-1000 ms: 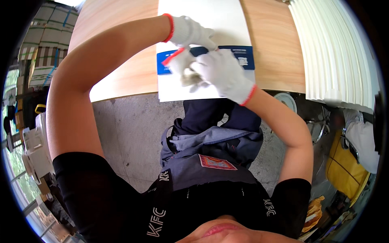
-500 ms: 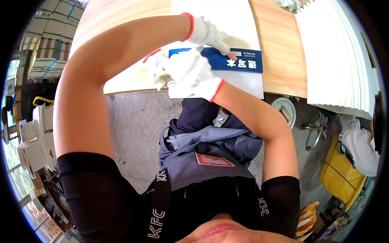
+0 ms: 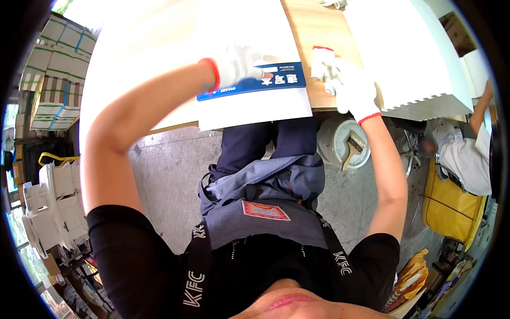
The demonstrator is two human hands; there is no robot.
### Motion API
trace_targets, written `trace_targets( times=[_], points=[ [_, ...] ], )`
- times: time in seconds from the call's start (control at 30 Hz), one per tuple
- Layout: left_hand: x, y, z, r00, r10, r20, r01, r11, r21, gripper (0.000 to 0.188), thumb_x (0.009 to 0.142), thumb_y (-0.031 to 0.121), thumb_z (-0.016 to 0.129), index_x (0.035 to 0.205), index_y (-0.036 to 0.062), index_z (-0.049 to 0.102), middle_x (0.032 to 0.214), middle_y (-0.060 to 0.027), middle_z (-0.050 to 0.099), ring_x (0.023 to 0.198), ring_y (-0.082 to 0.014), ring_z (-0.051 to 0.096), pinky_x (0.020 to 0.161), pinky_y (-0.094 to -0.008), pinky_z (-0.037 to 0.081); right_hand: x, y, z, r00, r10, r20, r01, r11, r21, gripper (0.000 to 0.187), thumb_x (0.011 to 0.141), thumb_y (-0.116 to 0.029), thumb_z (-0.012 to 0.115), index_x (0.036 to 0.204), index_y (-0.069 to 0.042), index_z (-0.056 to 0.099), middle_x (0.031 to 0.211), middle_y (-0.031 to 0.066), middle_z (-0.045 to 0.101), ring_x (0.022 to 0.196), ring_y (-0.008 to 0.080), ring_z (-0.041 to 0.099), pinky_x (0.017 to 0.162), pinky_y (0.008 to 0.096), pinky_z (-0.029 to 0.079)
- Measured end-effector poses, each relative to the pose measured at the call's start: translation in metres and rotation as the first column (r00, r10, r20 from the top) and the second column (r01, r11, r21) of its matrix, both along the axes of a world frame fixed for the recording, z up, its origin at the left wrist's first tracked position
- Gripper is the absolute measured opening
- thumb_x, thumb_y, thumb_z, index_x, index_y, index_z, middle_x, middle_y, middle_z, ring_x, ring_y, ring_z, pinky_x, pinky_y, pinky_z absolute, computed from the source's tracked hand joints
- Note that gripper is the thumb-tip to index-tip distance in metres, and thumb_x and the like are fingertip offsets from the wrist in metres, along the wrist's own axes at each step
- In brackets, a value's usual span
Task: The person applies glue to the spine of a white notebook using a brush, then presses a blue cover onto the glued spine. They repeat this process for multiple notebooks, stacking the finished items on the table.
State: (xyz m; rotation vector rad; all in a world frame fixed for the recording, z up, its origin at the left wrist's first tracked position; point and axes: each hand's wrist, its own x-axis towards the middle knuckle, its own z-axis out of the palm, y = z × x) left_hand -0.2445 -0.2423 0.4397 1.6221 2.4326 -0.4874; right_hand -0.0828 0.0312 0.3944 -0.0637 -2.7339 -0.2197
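Note:
My left hand [image 3: 236,68], in a white knit glove with a red cuff, lies with fingers stretched out on a dark blue printed band [image 3: 290,80]. This band crosses a white paper pad or sheet [image 3: 257,110] at the table's near edge. A bare fingertip shows on the blue. My right hand [image 3: 356,90], gloved the same way, is closed around a crumpled white knit glove [image 3: 322,65] with a red edge. It hovers or rests beside the tall white paper stack [image 3: 404,53]; contact with the stack cannot be made out.
The wooden table [image 3: 305,32] carries more white paper. Below its edge stands a white bucket [image 3: 332,143] with a brush [image 3: 353,149] across it. Tied paper bundles [image 3: 56,69] are piled at left. Another person [image 3: 462,149] sits at right near a yellow bundle [image 3: 451,210].
My right hand has swung from the left end of the blue band over to the paper stack, carrying the crumpled glove. My left hand stays on the band. The view has shifted right.

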Motion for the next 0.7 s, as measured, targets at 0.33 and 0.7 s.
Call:
trace_targets(
  times=[0.33, 0.7],
  points=[
    [0.126, -0.088, -0.035, -0.259, -0.662, 0.704, -0.873, -0.151, -0.463, 0.033, 0.097, 0.013, 0.046, 0.128, -0.0013, 0.045, 0.135, -0.0205, 0.05, 0.125, -0.0328, 0.051, 0.106, -0.0437, 0.043, -0.064, -0.051, 0.003, 0.984, 0.128, 0.124, -0.102, 0.976, -0.193, 0.049, 0.095, -0.043, 0.053, 0.138, -0.018, 0.052, 0.114, 0.0117, 0.067, 0.104, 0.0294, 0.064, 0.099, 0.0435, 0.045],
    [0.069, -0.084, -0.065, -0.25, -0.775, 0.58, -0.764, -0.21, -0.61, 0.036, 0.093, 0.014, 0.056, 0.124, 0.0031, 0.041, 0.128, -0.0204, 0.05, 0.116, -0.0358, 0.056, 0.096, -0.0485, 0.052, -0.102, -0.05, 0.005, 0.956, 0.134, 0.26, 0.059, 0.782, -0.62, 0.041, 0.094, -0.033, 0.06, 0.132, -0.016, 0.06, 0.115, 0.0077, 0.07, 0.099, 0.0197, 0.068, 0.086, 0.032, 0.053]
  ],
)
